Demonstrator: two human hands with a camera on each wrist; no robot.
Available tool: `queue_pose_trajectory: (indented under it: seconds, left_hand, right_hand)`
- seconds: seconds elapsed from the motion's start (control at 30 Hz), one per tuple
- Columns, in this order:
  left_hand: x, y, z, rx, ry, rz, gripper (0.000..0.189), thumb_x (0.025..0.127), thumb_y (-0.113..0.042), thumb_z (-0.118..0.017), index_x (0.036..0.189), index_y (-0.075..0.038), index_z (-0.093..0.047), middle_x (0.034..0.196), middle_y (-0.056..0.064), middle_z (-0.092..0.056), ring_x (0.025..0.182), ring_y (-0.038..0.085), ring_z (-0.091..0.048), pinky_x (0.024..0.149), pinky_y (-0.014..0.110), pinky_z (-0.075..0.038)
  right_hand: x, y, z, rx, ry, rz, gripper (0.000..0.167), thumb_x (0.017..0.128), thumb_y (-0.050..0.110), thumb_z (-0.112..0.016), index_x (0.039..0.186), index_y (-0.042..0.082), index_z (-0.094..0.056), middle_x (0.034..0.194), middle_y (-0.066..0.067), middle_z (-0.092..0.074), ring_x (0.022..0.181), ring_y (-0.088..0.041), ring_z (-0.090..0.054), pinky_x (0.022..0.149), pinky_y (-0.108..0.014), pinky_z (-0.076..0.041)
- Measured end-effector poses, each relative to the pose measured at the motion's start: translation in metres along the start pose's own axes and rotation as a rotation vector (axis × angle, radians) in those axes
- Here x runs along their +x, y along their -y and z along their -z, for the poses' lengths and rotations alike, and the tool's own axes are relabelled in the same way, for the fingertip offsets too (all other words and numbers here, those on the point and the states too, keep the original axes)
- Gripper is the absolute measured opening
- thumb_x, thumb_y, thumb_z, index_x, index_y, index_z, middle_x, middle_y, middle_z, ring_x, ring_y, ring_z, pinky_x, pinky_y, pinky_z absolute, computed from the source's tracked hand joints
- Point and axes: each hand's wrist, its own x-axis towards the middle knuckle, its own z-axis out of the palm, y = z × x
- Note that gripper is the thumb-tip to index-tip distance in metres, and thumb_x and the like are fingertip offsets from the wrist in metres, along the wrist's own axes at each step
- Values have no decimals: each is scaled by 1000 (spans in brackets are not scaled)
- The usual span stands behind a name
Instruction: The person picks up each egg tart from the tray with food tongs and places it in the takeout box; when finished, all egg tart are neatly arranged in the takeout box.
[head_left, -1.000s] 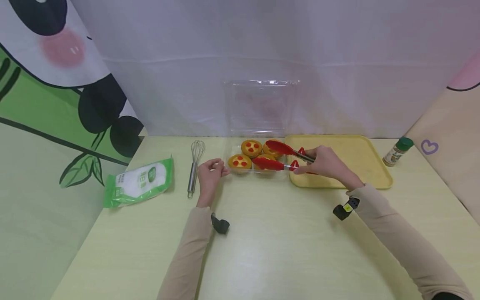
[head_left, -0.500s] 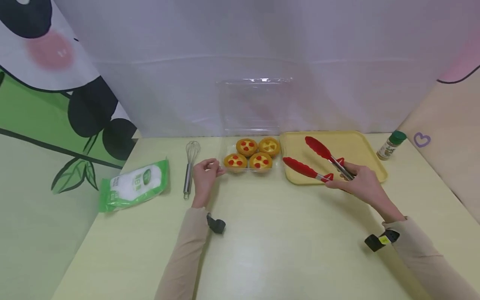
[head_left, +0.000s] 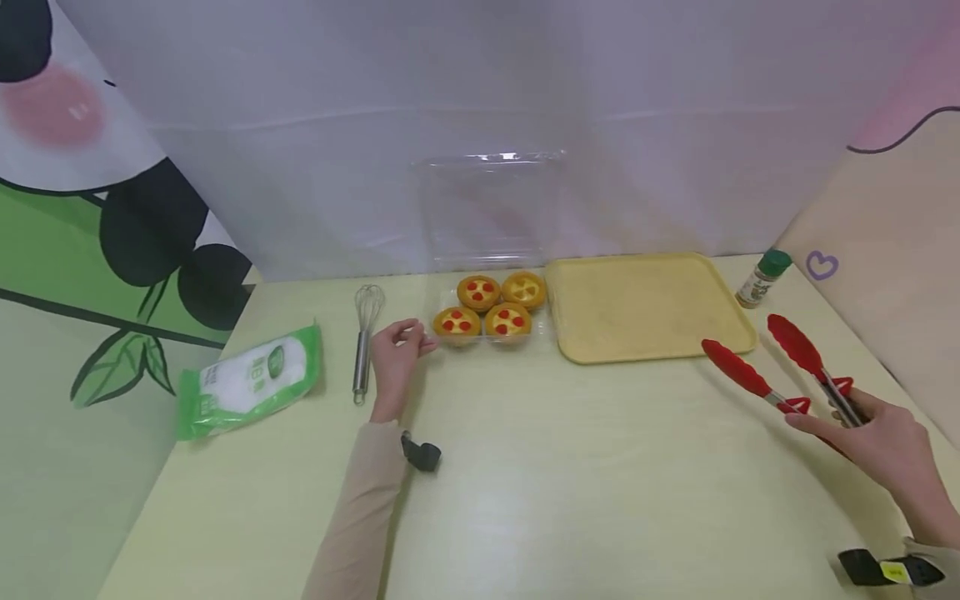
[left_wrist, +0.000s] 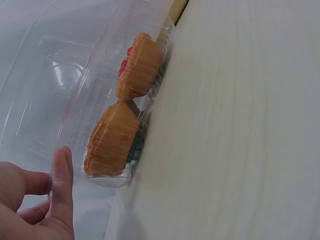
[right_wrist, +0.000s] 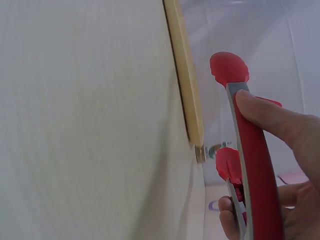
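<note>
My left hand (head_left: 396, 358) pinches the left edge of a clear plastic clamshell box (left_wrist: 107, 180) between thumb and fingers. Its lid (head_left: 491, 208) stands raised at the back. Several round golden tarts (head_left: 508, 320) sit inside, most topped with red pieces; the back right tart (head_left: 523, 289) shows only yellow topping. At the far right, my right hand (head_left: 873, 433) grips red-tipped tongs (head_left: 802, 354) with metal arms. The tongs' heads are spread apart, with nothing between them, in front of the tray's right end.
A yellow tray (head_left: 645, 308) lies right of the box. Behind the tongs stands a green-capped shaker jar (head_left: 763, 279). A metal whisk (head_left: 363, 350) and a green-and-white packet (head_left: 255, 379) lie to the left. A fabric backdrop (head_left: 330, 192) hangs along the table's back edge.
My right hand has carried the tongs from over the tarts, across the tray, to the far right, and they have spread wider. The left hand stays at the box's edge.
</note>
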Motion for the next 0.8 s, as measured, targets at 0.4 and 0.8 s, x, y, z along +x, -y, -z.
queue_pose_trajectory:
  seconds: [0.4, 0.8]
  left_hand:
    - [1, -2, -1, 18, -22, 17, 30, 98, -4, -57, 123, 11, -58, 86, 8, -56, 57, 1, -65, 66, 18, -62]
    - [1, 1, -2, -8, -16, 33, 30, 97, -3, -58, 123, 12, -58, 83, 9, -56, 58, 2, -66, 65, 18, -62]
  right_hand:
    - [4, -41, -7, -75, 83, -195, 83, 78, 64, -71, 104, -11, -45, 70, -6, -30, 70, -24, -39, 48, -27, -25]
    - [12, -32, -7, -188, 213, -134, 84, 79, 68, -66, 88, -12, -41, 69, -12, -34, 65, -26, -43, 50, -28, -31]
